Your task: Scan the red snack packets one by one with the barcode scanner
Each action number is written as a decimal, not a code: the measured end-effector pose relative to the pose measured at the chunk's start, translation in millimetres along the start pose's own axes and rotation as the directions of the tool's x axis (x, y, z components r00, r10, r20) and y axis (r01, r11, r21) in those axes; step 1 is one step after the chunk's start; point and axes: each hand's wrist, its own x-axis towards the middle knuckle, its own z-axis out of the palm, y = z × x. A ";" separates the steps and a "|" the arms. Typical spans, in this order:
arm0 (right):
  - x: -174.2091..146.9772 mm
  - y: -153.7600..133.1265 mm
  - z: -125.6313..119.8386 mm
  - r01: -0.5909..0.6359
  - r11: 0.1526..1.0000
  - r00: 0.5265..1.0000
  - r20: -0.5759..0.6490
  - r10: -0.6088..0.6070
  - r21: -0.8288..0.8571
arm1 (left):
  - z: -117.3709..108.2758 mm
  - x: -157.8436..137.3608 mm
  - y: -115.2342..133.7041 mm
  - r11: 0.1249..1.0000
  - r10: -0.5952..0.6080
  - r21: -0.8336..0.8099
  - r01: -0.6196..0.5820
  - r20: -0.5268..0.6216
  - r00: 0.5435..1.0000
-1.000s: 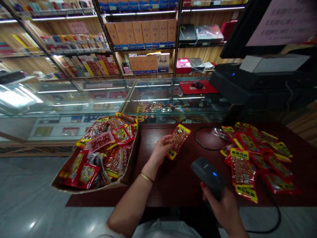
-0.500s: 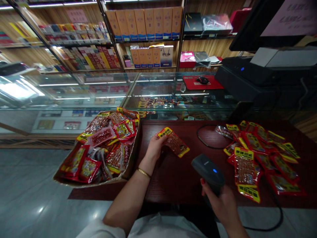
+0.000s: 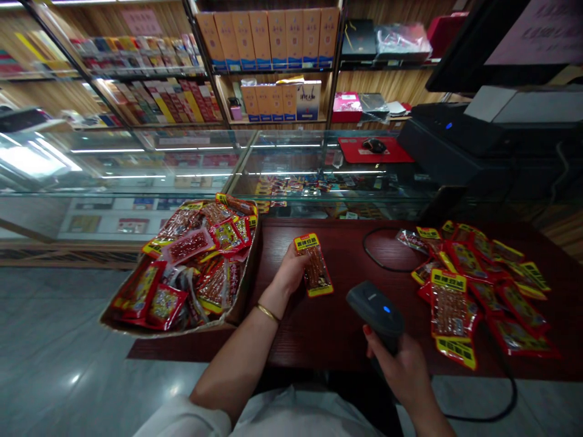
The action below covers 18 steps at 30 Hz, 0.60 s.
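Between thumb and fingers, my left hand (image 3: 291, 270) pinches a snack packet (image 3: 317, 270) with a red edge, yellow label and clear window over brown strips. The packet is above the dark red wooden counter (image 3: 319, 340), its printed side facing up. My right hand (image 3: 403, 364) is wrapped round the handle of a black barcode scanner (image 3: 376, 312), which shows a blue light on top. The scanner's head points toward the packet, a short gap apart. Left of my left hand stands a cardboard box (image 3: 248, 291) full of similar packets. A loose pile of packets (image 3: 469, 261) lies to the right.
Beyond the counter runs a glass display case (image 3: 291, 158), with a computer mouse (image 3: 374, 145) on a red mat. A monitor (image 3: 483, 42) and a black machine (image 3: 455, 142) stand at the right. A black cable (image 3: 512, 394) hangs past the counter's front edge. Shelves hold boxed goods (image 3: 277, 39).
My left hand has turned the packet more upright, its lower end swinging left. The scanner in my right hand has shifted slightly left, nearer the packet.
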 end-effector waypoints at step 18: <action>-1.9 3.1 0.7 0.062 0.998 0.998 0.013 -0.062 -0.021 | -3.1 -5.6 25.2 0.886 -0.309 -0.283 0.367 0.229 0.923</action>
